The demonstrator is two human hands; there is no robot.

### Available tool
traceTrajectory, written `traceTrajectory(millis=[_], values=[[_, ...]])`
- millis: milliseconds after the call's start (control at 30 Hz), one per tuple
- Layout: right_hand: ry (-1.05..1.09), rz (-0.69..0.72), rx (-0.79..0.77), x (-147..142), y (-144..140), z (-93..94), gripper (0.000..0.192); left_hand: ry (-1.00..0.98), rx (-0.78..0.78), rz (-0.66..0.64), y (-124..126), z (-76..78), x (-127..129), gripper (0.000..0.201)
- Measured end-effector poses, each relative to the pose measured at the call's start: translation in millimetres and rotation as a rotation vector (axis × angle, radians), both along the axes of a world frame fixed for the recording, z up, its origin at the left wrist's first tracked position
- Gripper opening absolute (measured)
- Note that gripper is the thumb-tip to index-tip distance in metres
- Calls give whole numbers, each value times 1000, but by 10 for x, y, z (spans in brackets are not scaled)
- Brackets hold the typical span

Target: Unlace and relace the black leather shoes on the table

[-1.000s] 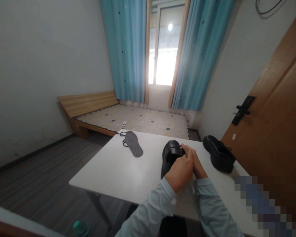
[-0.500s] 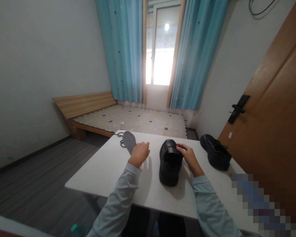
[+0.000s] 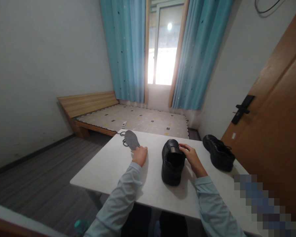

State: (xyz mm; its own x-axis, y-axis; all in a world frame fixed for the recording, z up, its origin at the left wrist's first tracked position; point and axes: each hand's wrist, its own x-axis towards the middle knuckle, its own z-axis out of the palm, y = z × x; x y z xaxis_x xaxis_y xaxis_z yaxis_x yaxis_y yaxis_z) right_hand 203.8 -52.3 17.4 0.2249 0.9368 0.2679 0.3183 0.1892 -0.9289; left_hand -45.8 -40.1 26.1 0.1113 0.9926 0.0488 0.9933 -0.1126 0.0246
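Grey felt insole (image 3: 132,140), flat and foot-shaped, lies at the far left of the white table (image 3: 108,171), its near end pinched under the closed fingers of the left hand (image 3: 139,155); it is judged light, soft and floppy, best gripped at the heel end. The black leather shoe (image 3: 172,162), stiffer and heavier, is steadied at its collar by the right hand (image 3: 191,157), fingers curled on the rim.
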Motion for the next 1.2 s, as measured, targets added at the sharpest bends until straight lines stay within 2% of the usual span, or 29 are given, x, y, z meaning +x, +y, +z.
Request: traceTrajectory(millis=[233, 400, 500, 567, 633, 700, 800, 900, 1000, 1100, 1200], values=[[18, -1, -2, 5, 1, 10, 36, -33, 59, 54, 81, -14, -70, 33], [30, 6, -6, 7, 12, 2, 35, -103, 231, 80, 71, 150, -98, 33], [51, 15, -24, 6, 11, -6, 38, -171, 373, 27, -41, 295, -42, 30], [60, 24, -41, 6, 5, -6, 42, -212, 465, -60, -170, 351, 14, 33], [61, 39, -60, 11, -4, -2, 45, -258, 539, -165, -325, 338, 68, 37], [60, 51, -76, 20, -8, -1, 46, -299, 568, -277, -487, 249, 112, 40], [50, 35, -85, 36, 3, -15, 45, -347, 526, -401, -702, 15, 152, 42], [1, -4, -73, 46, 28, -39, 44, -381, 408, -434, -864, -234, 169, 43], [-76, -56, -46, 54, 49, -54, 41, -377, 240, -446, -979, -405, 180, 40], [-120, -88, -18, 74, 58, -59, 38, -369, 76, -467, -1052, -459, 190, 41], [-130, -97, 0, 103, 58, -62, 37, -377, -26, -501, -1071, -405, 183, 43]])
